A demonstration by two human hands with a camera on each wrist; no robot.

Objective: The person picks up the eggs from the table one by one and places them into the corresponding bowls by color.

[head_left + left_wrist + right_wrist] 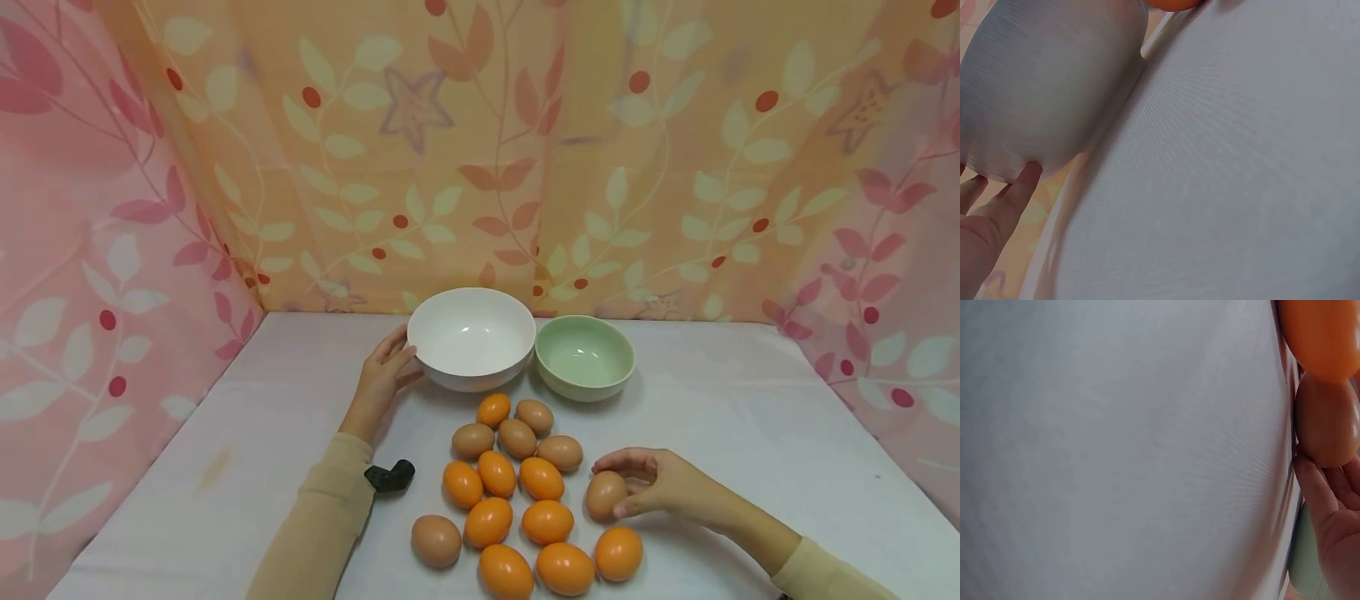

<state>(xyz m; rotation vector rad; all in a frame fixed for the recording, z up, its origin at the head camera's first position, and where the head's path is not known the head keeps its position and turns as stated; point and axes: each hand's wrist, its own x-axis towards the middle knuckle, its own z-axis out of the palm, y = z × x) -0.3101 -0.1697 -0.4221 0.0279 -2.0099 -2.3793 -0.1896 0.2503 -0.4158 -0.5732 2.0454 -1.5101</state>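
Note:
My left hand rests against the left side of a white bowl, fingers extended along its outer wall. In the left wrist view, the fingertips touch the wall of that bowl. My right hand holds a brown egg at the right of the egg group, thumb on its near side and fingers beyond it. The right wrist view shows that brown egg at the fingertips, close beside an orange egg.
A green bowl stands right of the white one. Several orange eggs and brown eggs lie on the white cloth in front of the bowls. A small black object shows by the left cuff. Patterned curtains enclose the table.

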